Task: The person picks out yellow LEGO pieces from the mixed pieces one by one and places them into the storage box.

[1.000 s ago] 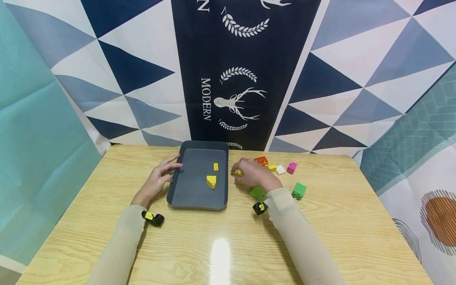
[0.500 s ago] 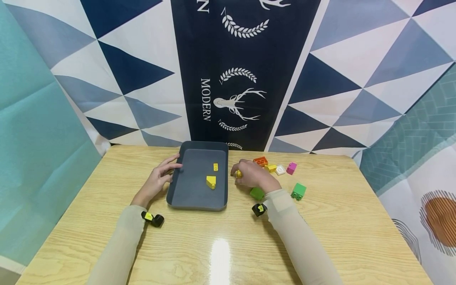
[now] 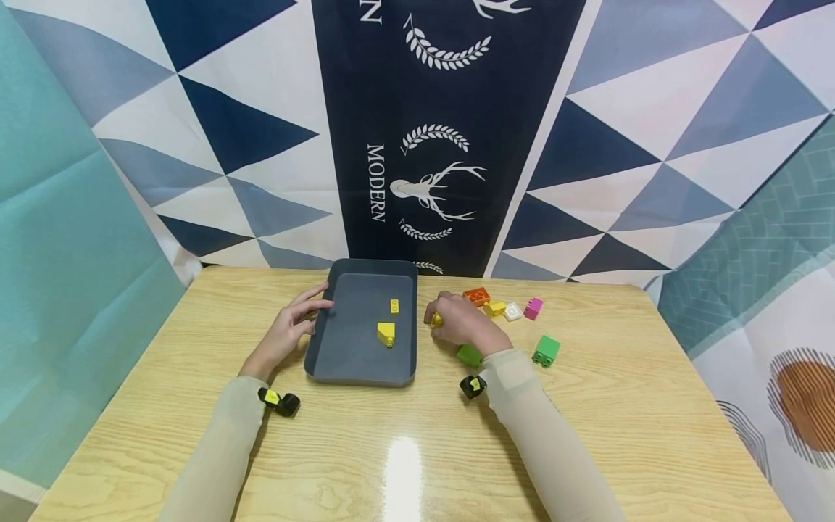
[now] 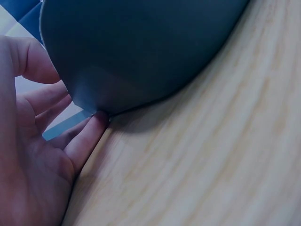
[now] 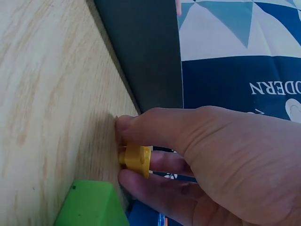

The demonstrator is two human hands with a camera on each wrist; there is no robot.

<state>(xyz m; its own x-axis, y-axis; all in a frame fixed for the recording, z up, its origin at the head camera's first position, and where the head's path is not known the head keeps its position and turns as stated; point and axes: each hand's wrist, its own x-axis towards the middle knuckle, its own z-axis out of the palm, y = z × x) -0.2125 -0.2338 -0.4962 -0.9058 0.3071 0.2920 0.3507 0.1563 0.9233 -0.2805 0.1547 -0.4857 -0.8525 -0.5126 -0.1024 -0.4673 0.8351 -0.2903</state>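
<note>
My left hand [image 3: 290, 328] holds the left side of a dark grey tray [image 3: 359, 366]. A finger crosses its rim and the thumb lies outside; the left wrist view shows fingers against the tray's wall [image 4: 131, 52]. Just right of the tray, my right hand [image 3: 459, 319] pinches a small yellow toy brick [image 5: 136, 157] between thumb and fingers, low at the table top. Inside the tray lie a small yellow brick [image 3: 394, 306] and a larger sloped yellow brick [image 3: 386, 333]. A green brick [image 5: 91, 205] sits close under the right hand, partly hidden in the head view.
Right of the right hand lie an orange brick [image 3: 477, 296], a yellow brick [image 3: 494, 309], a white piece [image 3: 513, 312] and a pink brick [image 3: 533, 308]. Nearer stands another green brick [image 3: 546, 351]. Part of a blue piece [image 5: 143, 214] shows below the right fingers. Patterned cloth hangs behind the table.
Almost nothing differs. The right wrist has shifted very slightly left and toward the front, while the fingers stay on the yellow brick. The left hand and tray keep their place.
</note>
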